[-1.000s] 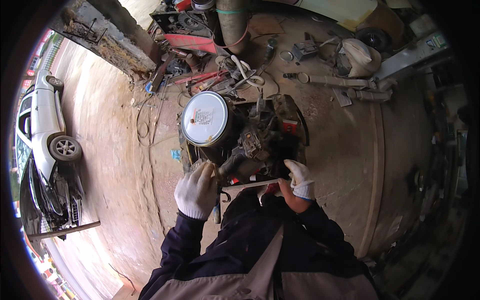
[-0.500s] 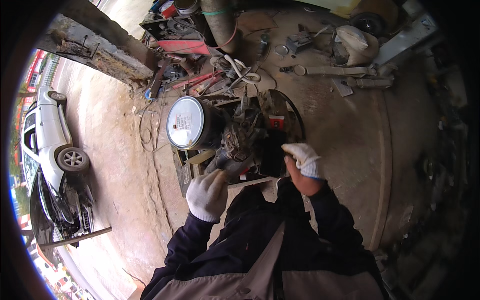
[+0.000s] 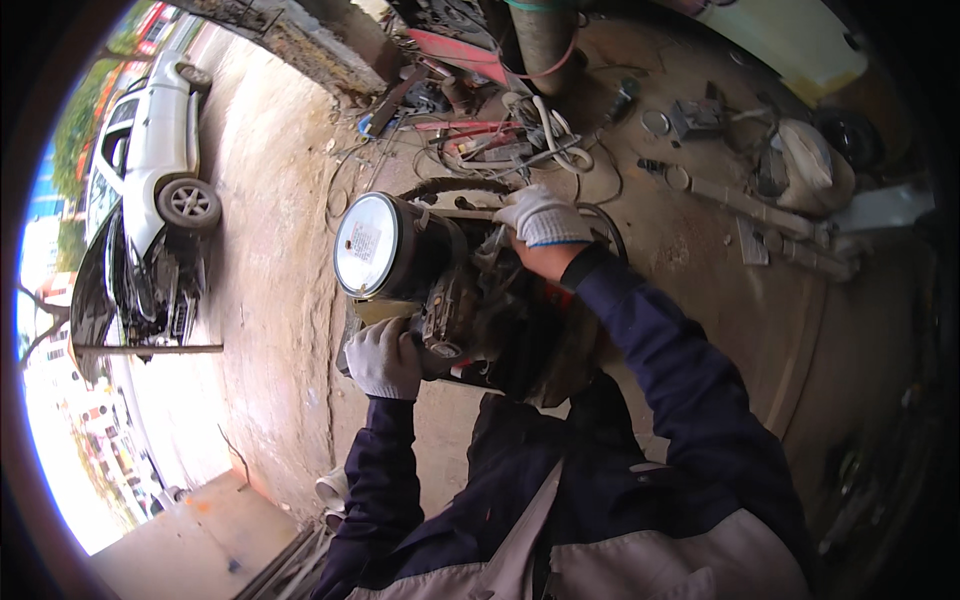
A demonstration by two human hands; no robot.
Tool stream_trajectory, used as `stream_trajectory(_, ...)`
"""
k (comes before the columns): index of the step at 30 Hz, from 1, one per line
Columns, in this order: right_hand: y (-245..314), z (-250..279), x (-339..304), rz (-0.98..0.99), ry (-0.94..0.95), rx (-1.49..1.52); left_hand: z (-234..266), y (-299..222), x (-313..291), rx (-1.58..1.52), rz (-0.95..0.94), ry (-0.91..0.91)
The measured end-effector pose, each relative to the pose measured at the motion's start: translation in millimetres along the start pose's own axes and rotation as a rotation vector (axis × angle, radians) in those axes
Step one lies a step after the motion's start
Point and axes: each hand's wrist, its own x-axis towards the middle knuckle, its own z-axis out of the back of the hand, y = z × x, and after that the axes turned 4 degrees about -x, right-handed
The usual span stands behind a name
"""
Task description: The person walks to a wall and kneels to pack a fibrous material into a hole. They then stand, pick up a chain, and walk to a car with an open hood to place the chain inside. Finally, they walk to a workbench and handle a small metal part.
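Note:
A dirty, dark machine (image 3: 440, 318) stands on the ground in front of me, with a black drum (image 3: 420, 240) on its left side. The drum's round, pale blue-grey end cover (image 3: 366, 246) carries a printed label. My left hand (image 3: 383, 360), in a white knitted glove, is closed on the machine's near left part, below the drum. Across its far side reaches my right hand (image 3: 545, 218), gloved alike with the wrist bare, its fingers curled over the far edge beside a light bar (image 3: 460, 213). Exactly what its fingertips grip is hidden.
Hoses, cables and red scrap pieces (image 3: 500, 140) lie beyond the machine, near a grey post (image 3: 545, 50). Metal pipes (image 3: 720, 200) and a pale sack (image 3: 815, 165) lie at far right. A white car (image 3: 150, 150) with a stripped front is parked outside, left.
Both hands have come down onto the machine: my right moved far and left over its back edge, my left to its near left side. The view has tilted and shifted.

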Motion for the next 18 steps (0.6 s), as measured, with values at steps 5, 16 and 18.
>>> stream_trajectory(5, 13, 8, -22, 0.081, -0.417, 0.253, 5, -2, 6, 0.007, 0.034, 0.059)
stream_trajectory(16, 44, 75, -138, -0.286, -0.125, 0.753, 19, -14, 16, -0.025, 0.052, 0.013)
stream_trajectory(18, 44, 84, -150, -0.345, -0.136, 0.805, 21, -13, 16, -0.026, 0.07, 0.054)
